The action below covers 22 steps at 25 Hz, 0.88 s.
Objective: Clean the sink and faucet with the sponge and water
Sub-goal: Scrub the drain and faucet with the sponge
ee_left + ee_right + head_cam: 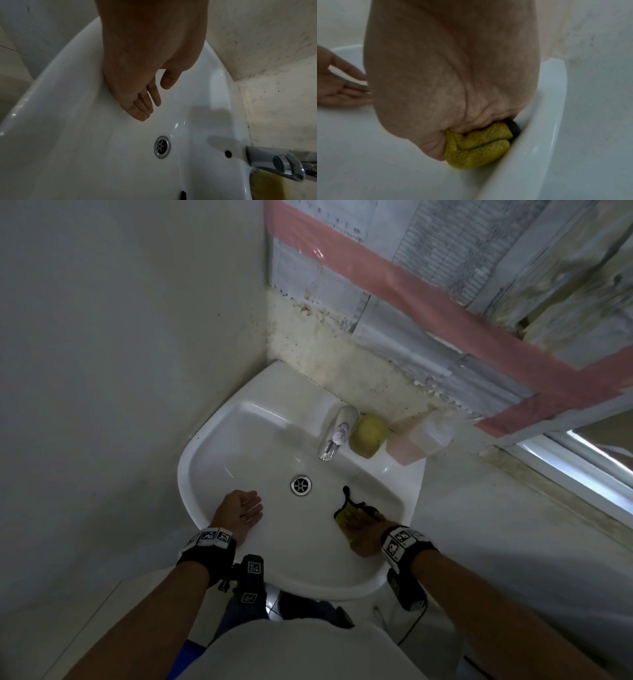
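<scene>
The white sink (254, 445) fills the middle of the head view, with a chrome faucet (336, 437) at its back edge and a drain (301, 484) in the bottom. No water runs from the faucet. My right hand (362, 529) grips a folded yellow sponge (344, 517) with a black edge and presses it against the basin's right inner wall. The sponge (477, 147) bulges out under my palm beside the sink rim (547, 108), and my fingers are hidden. My left hand (252, 507) lies open and flat on the left inner slope, holding nothing.
A second yellow sponge-like lump (369, 436) and a pinkish translucent container (419, 440) sit on the ledge right of the faucet. Walls close in on the left and behind. A window frame (582, 460) is at the right.
</scene>
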### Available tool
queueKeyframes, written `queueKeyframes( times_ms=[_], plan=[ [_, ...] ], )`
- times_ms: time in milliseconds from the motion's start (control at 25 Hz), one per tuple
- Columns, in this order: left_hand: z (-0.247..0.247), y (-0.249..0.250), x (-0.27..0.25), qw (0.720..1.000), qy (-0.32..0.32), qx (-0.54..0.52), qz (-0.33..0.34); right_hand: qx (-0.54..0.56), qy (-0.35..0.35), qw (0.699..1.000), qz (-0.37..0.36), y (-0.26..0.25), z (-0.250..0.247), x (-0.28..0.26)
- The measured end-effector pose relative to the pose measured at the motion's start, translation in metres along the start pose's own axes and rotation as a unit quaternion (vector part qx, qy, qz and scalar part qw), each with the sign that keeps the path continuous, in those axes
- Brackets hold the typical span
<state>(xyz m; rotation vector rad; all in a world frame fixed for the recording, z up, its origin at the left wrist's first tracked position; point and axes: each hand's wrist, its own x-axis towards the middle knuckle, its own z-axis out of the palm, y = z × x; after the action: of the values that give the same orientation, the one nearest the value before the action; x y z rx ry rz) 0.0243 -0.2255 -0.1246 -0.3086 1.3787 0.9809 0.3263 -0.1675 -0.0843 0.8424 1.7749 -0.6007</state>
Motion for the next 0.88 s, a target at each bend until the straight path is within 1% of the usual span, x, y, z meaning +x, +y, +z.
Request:
queueKeyframes(
  times_ms=[80, 200, 280, 360, 440, 480, 560, 640, 720, 800, 880],
  plan=[
    [-0.001, 0.003, 0.0, 1.0, -0.006, 0.0, -0.017, -0.005, 0.022, 1.0, 0.01, 0.006, -0.002, 0.003],
    [0.0, 0.007, -0.001, 0.999, -0.01, -0.004, -0.036, 0.056, 0.078, 0.994, 0.045, 0.002, 0.005, 0.012],
    [0.001, 0.009, -0.003, 0.999, -0.01, -0.006, -0.049, 0.061, 0.092, 0.993, 0.031, -0.008, 0.019, 0.018],
    [0.0, 0.011, -0.003, 0.998, -0.014, -0.013, -0.06, 0.039, 0.096, 0.995, 0.01, -0.015, 0.032, 0.014],
    [0.0, 0.012, -0.004, 0.997, -0.021, -0.022, -0.071, 0.007, 0.094, 0.996, 0.003, -0.007, 0.033, 0.009],
    [-0.001, 0.012, -0.004, 0.997, -0.022, -0.026, -0.073, 0.006, 0.085, 0.996, 0.003, -0.002, 0.027, 0.008],
    [0.0, 0.012, -0.004, 0.997, -0.023, -0.031, -0.072, 0.018, 0.092, 0.995, 0.016, 0.001, 0.015, 0.016],
    [0.0, 0.009, -0.003, 0.996, -0.024, -0.031, -0.075, 0.039, 0.089, 0.995, 0.038, -0.011, 0.013, 0.025],
    [0.0, 0.009, -0.002, 0.996, -0.021, -0.035, -0.08, 0.059, 0.061, 0.996, 0.032, -0.028, 0.024, 0.03],
    [-0.001, 0.01, -0.001, 0.996, -0.019, -0.037, -0.083, 0.03, 0.047, 0.998, 0.015, -0.029, 0.036, 0.022],
    [-0.001, 0.009, 0.001, 0.995, -0.018, -0.038, -0.09, -0.007, 0.031, 0.999, 0.018, -0.013, 0.034, 0.017]
  ],
)
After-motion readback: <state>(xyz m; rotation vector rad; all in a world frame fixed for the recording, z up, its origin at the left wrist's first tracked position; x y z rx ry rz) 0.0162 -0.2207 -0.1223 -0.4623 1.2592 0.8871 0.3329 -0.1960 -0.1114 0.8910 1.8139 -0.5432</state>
